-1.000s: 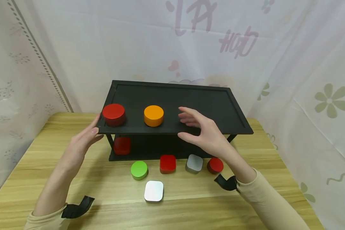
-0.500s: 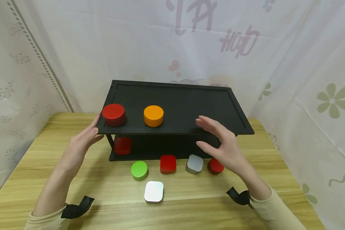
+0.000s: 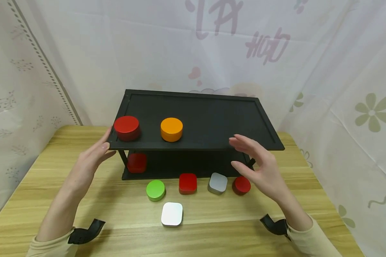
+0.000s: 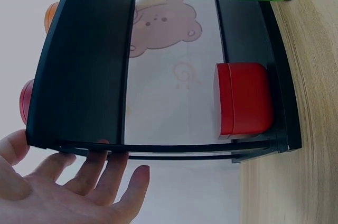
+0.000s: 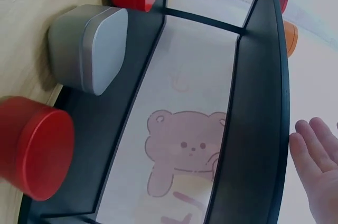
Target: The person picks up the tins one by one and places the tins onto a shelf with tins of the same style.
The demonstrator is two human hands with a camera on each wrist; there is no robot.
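Note:
A black two-tier shelf (image 3: 199, 117) stands on the table. My left hand (image 3: 91, 157) holds its left front corner; in the left wrist view the fingers (image 4: 113, 179) lie against the side frame. In the air before the shelf's right front is my right hand (image 3: 260, 167), fingers apart from the thumb and holding nothing. On the top tier sit a red round tin (image 3: 127, 128) and an orange round tin (image 3: 172, 130). A red square tin (image 4: 243, 100) sits on the lower tier at the left. Nearest the right hand is a small red round tin (image 3: 241, 185).
Before the shelf stand a green round tin (image 3: 156, 190), another red square tin (image 3: 188, 184) and a grey square tin (image 3: 217, 183). A white square tin (image 3: 172, 214) lies closer on the wooden table (image 3: 132, 235). A printed curtain (image 3: 148, 46) hangs behind.
My right hand has drawn back from above the shelf top, moving right and toward me, its fingers still spread. The left hand and the tins have not moved.

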